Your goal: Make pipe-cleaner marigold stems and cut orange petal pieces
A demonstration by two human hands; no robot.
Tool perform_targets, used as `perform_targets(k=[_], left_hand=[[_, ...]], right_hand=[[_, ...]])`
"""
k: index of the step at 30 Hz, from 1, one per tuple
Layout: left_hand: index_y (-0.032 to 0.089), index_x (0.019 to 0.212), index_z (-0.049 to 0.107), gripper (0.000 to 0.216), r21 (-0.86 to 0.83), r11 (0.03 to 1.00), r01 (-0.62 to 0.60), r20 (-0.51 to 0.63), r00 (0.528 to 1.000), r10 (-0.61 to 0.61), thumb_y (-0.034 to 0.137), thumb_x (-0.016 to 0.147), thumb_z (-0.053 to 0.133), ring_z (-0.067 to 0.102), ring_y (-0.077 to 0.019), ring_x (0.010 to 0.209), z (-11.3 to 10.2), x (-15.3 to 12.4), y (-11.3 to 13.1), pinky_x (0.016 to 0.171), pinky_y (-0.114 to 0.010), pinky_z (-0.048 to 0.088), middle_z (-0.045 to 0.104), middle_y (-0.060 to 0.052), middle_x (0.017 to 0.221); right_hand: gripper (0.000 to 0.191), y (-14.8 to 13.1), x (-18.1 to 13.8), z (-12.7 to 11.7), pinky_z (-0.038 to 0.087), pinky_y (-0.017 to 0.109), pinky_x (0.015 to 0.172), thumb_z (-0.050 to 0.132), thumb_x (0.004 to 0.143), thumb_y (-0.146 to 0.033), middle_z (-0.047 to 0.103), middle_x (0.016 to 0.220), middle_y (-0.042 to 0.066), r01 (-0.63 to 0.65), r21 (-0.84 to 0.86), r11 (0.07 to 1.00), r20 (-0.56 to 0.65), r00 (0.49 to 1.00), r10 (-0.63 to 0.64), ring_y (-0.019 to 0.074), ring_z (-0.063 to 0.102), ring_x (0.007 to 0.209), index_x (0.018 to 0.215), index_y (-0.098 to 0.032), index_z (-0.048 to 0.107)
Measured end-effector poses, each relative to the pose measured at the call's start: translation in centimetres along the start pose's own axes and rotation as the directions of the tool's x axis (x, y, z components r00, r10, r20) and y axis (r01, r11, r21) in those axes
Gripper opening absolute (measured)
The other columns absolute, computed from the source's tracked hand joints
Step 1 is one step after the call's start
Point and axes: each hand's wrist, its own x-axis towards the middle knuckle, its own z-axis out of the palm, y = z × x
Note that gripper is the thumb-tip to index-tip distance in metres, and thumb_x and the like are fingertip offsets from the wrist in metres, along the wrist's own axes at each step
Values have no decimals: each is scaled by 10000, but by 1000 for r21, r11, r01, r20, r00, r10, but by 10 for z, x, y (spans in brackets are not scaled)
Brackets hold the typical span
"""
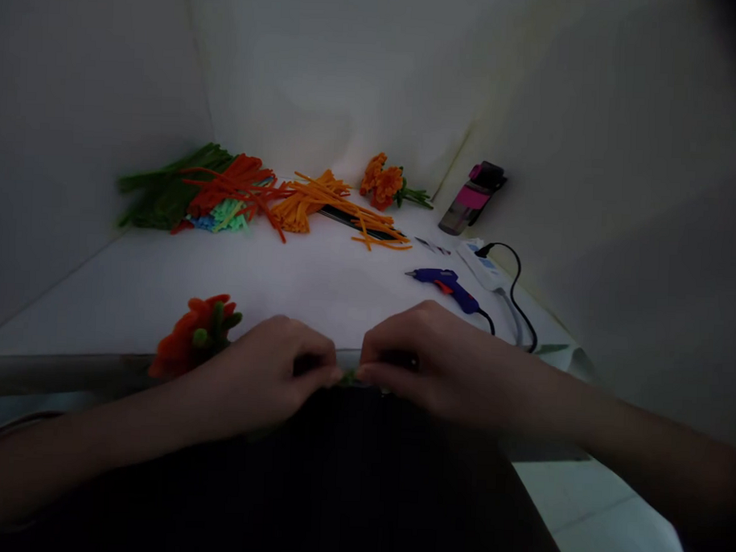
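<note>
Just in front of the table's near edge, my left hand (286, 366) and my right hand (413, 358) face each other, thumb and forefinger pinched. Between the two pinches shows a short bit of green pipe cleaner (348, 377), gripped from both sides. Past the left wrist, an orange-red pipe cleaner flower (188, 334) with green tips lies on its side at the edge. The left hand and forearm hide its lower part, so I cannot tell whether the green piece joins it.
On the white table (319, 290) lie green pipe cleaners (171, 193), red ones (232, 183) and orange ones (310, 201). Further back are an orange flower bunch (386, 184) and a bottle (470, 201). A blue glue gun (446, 285) and a corded power strip (483, 264) sit right.
</note>
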Motion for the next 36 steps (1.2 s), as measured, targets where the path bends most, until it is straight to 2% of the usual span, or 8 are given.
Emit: perform_targets(k=[3, 6, 12, 18, 23, 27, 32, 36], left_hand=[[146, 641, 599, 261, -106, 994, -20, -166, 986, 2, 294, 830, 497, 410, -83, 532, -3, 2, -2, 481, -175, 302, 499, 35, 544], [143, 626, 557, 304, -269, 962, -56, -233, 972, -8, 327, 853, 473, 414, -76, 522, -4, -2, 0, 473, -165, 315, 483, 38, 546], [144, 635, 561, 283, -312, 948, -60, -28, 998, 54, 307, 852, 483, 402, -76, 505, -1, -8, 4, 468, -175, 312, 478, 33, 539], [151, 669, 607, 233, 50, 985, -163, 81, 984, 159, 246, 834, 474, 421, -84, 495, 2, -3, -4, 500, -204, 305, 530, 25, 546], [150, 679, 597, 249, 18, 1000, -22, -154, 988, 24, 274, 847, 462, 460, -98, 556, 3, -2, -9, 514, -192, 316, 552, 22, 589], [148, 664, 567, 275, -145, 988, -51, -265, 964, 11, 298, 866, 455, 445, -87, 554, -1, -9, -5, 514, -176, 331, 528, 29, 584], [150, 680, 589, 232, -132, 979, -154, -13, 988, 154, 266, 852, 486, 458, -85, 548, -4, -16, 0, 523, -178, 346, 547, 21, 587], [157, 671, 607, 210, 67, 975, -212, 114, 972, 204, 232, 833, 495, 453, -80, 512, -2, -9, -5, 520, -197, 328, 554, 23, 563]], right_hand=[[202, -14, -16, 10, 317, 204, 512, 473, 858, -187, 538, 613, -6, -16, -102, 995, -141, 990, 1, 80, 452, 538, 692, -144, 579], [216, -7, -23, 23, 332, 183, 507, 427, 893, -202, 522, 616, -18, -38, 185, 982, -169, 983, 69, 68, 454, 536, 754, -148, 583], [251, 40, -2, 20, 220, 165, 371, 517, 852, -322, 417, 488, -66, -221, 736, 640, 252, 967, 45, 35, 295, 387, 754, -110, 610], [174, 28, 12, -10, 275, 150, 412, 535, 830, -235, 505, 528, -42, -131, 413, 901, 317, 948, -7, 37, 386, 445, 764, -122, 649], [220, -8, -12, 6, 304, 188, 455, 452, 856, -176, 511, 565, -18, -30, -31, 999, -16, 999, 29, 63, 415, 474, 659, -141, 542], [182, -3, -26, 32, 353, 187, 512, 393, 887, -138, 520, 644, -12, 22, 145, 989, -177, 984, 4, 68, 435, 528, 782, -144, 541], [249, 31, -6, 26, 291, 156, 386, 449, 897, -287, 413, 506, -65, -135, 661, 738, 255, 966, -52, 40, 345, 394, 817, -108, 602], [185, 27, 8, 5, 300, 152, 421, 501, 858, -209, 452, 510, -55, -101, 417, 903, 327, 944, -46, 42, 390, 441, 789, -118, 647]])
